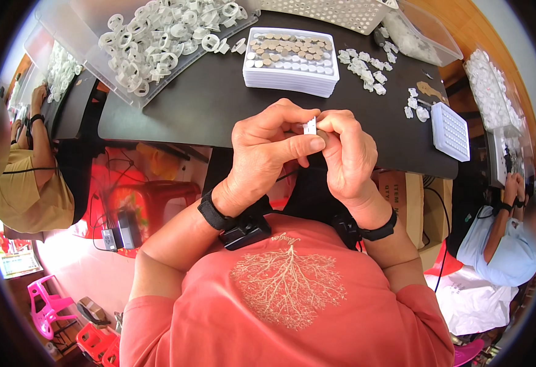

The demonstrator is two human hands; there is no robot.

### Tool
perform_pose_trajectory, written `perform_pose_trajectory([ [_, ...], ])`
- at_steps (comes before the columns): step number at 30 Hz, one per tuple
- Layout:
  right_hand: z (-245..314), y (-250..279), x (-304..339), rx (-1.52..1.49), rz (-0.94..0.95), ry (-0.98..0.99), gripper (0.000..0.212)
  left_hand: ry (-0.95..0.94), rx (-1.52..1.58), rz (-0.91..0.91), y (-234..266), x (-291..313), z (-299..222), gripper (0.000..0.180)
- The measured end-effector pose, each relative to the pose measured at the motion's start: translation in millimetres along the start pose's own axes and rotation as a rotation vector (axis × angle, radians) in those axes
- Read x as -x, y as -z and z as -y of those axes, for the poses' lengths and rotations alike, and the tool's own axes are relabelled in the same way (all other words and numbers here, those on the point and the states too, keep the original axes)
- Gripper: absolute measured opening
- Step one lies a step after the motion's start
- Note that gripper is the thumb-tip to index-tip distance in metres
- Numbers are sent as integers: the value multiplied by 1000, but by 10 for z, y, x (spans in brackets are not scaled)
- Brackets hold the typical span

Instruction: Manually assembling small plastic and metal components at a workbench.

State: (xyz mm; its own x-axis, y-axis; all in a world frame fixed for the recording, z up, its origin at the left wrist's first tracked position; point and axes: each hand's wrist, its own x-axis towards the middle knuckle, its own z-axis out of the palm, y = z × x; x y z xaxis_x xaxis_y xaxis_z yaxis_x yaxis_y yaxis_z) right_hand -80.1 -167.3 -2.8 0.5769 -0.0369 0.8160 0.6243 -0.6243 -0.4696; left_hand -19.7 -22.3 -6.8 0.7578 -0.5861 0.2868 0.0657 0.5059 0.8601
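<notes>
My left hand (265, 144) and my right hand (350, 153) meet just past the near edge of the dark table. Pinched between the left thumb and fingers is a small white plastic part (309, 127). The right thumb and forefinger close around the same spot, against a small brownish round piece (322, 135) that they partly hide. Beyond the hands stands a stack of white trays (289, 85). Rows of small round discs (289, 46), some tan and some white, lie in the top one.
At the back left, a clear bin (151, 101) holds many white ring-shaped parts. Small white plastic parts (366, 70) lie loose right of the stack. A white slotted tray (451, 131) is by the table's right edge. People (32, 189) sit on both sides.
</notes>
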Motion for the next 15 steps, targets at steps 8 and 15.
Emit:
perform_pose_trajectory([
  [8,23,-13,-1,-28,15,-62,9,53,-41,-64,-28,21,-41,32],
  [15,12,9,-24,-73,16,-61,10,38,-15,-54,-14,22,8,30],
])
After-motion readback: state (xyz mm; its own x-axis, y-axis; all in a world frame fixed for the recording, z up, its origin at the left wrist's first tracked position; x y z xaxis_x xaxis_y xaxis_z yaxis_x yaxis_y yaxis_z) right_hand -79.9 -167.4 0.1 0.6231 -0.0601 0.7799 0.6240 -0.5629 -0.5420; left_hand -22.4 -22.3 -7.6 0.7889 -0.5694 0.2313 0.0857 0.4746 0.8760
